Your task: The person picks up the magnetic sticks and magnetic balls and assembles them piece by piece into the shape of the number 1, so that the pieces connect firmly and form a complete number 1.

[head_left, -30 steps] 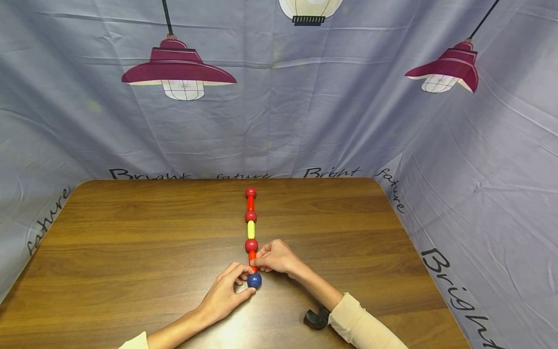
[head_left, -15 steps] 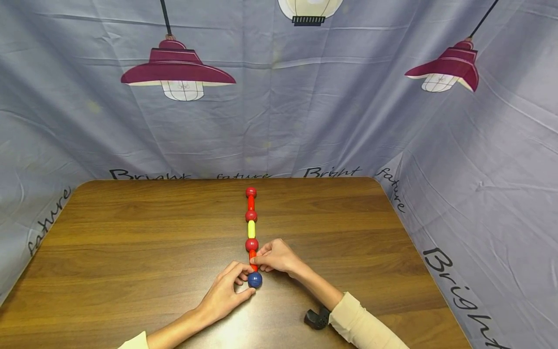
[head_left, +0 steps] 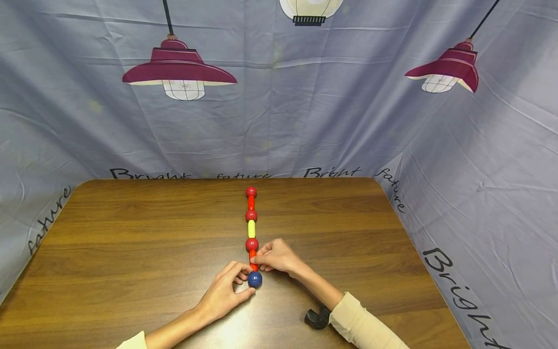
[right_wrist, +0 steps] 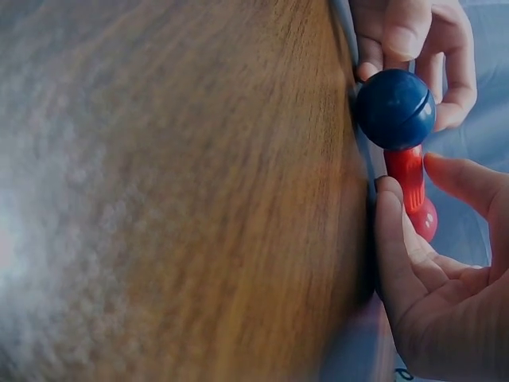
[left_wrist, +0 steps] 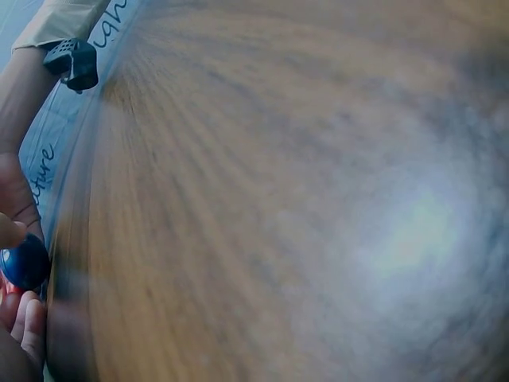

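Observation:
A straight chain of balls and short rods lies on the wooden table, pointing away from me. At its near end is a blue ball (head_left: 255, 279), gripped between the thumb and fingers of my left hand (head_left: 222, 291). My right hand (head_left: 279, 258) pinches the red rod (right_wrist: 406, 177) joined to that ball, thumb on one side and fingers on the other. Beyond it come a red ball (head_left: 252, 244), a yellow rod (head_left: 251, 229), another red ball (head_left: 251, 215), a red rod (head_left: 251, 202) and a red ball (head_left: 251, 192) at the far end.
A black curved device (head_left: 317, 319) sits at the right forearm, by the cream sleeve (head_left: 366, 322). The wooden table (head_left: 131, 232) has its far edge just behind the chain. Grey-blue curtains (head_left: 270, 121) printed with lamps stand behind it and at both sides.

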Available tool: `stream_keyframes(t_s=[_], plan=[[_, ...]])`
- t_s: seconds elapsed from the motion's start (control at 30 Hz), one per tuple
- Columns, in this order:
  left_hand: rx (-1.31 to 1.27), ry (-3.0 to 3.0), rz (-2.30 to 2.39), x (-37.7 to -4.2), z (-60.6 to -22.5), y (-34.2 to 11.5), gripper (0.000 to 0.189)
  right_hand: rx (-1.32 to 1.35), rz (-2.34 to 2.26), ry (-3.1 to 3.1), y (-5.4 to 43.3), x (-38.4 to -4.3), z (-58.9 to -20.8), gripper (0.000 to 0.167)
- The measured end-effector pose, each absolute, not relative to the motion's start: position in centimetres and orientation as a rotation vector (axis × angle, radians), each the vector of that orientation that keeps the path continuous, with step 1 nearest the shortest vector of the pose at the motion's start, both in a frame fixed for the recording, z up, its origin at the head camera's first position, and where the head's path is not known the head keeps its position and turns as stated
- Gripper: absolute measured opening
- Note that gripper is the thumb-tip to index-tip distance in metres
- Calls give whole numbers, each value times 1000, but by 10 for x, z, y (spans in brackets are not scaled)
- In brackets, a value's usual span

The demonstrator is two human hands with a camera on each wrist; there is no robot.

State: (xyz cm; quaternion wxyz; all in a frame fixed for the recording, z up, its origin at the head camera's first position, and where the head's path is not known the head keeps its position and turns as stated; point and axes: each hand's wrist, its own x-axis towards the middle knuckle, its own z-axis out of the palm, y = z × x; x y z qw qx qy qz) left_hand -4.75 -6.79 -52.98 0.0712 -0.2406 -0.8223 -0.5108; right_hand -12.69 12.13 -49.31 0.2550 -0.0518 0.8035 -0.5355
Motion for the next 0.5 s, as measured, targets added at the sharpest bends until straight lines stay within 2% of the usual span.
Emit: stream_keyframes(t_s=[0.3,0.5], plan=[[-727,-2461,-1584,-52,-525,-77,31,-137,-1458,2175,124,-127,-493,17],[-707,-2456,-1391,-63,-525,-96,27,-146,-1534,2168,136,-127,-492,19]])
